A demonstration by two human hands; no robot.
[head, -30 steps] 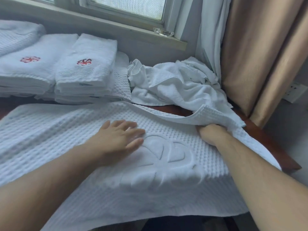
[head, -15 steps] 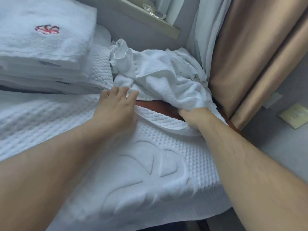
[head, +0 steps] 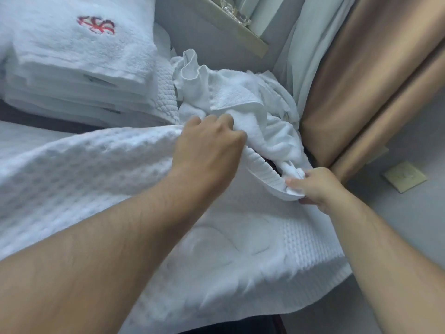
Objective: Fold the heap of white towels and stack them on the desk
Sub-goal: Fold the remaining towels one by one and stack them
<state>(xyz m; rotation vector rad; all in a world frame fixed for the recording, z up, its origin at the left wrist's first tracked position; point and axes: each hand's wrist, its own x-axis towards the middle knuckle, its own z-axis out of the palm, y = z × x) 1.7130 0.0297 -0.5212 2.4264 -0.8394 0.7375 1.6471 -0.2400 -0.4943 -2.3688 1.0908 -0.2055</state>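
- Waffle towel [head: 84, 179] spread mid-frame; left hand [head: 207, 145] grips its far edge, right hand [head: 315, 186] pinches the hem.
- Risk — crumpled heap [head: 240, 104] touches that edge, could drag along, spoiling the fold.

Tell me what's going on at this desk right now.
A person is folding towels. Both hands hold the far edge of a white waffle towel spread over the desk. The left hand grips it mid-edge, and the right hand pinches its ribbed corner. A crumpled heap lies just behind, not yet folded. At the back left, folded towels with a red emblem are stacked.
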